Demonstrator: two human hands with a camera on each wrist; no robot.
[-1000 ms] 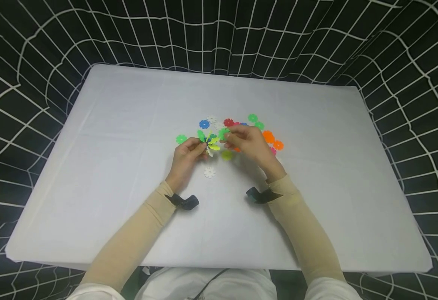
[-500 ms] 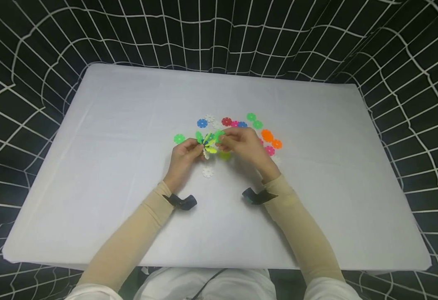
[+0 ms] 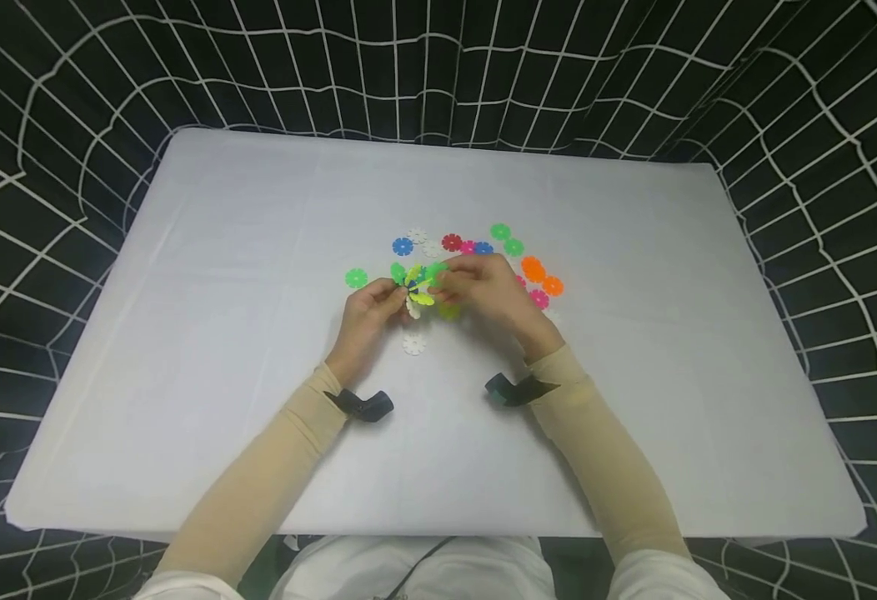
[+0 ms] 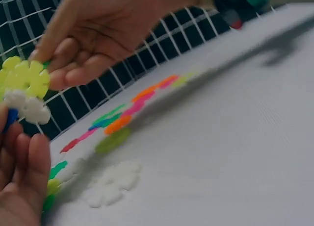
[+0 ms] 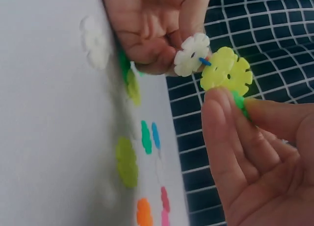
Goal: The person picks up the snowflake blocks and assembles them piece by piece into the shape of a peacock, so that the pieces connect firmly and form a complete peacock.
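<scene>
My left hand (image 3: 366, 323) pinches a small cluster of interlocking notched plastic discs, held above the table. In the right wrist view the cluster shows a white disc (image 5: 190, 56), a blue disc (image 5: 205, 62) mostly seen edge-on, and overlapping yellow discs (image 5: 226, 71). Between thumb and fingers, my right hand (image 3: 493, 287) pinches a green disc (image 5: 240, 101), its edge right at the yellow ones and mostly covered by the fingertips. Another green disc (image 3: 398, 272) stands on the cluster's left side, close to the left fingers.
Loose notched discs lie beyond and beside the hands: a white disc (image 3: 413, 344) nearest me, a green disc (image 3: 357, 277) at left, a blue disc (image 3: 403, 246), a red disc (image 3: 451, 242) and orange discs (image 3: 533, 269) at right. A white-grid net (image 3: 423, 67) surrounds the white table (image 3: 221, 333).
My right hand has moved slightly left, bringing the green disc from beside the cluster up against it. The left hand keeps its hold, and the cluster has turned a little.
</scene>
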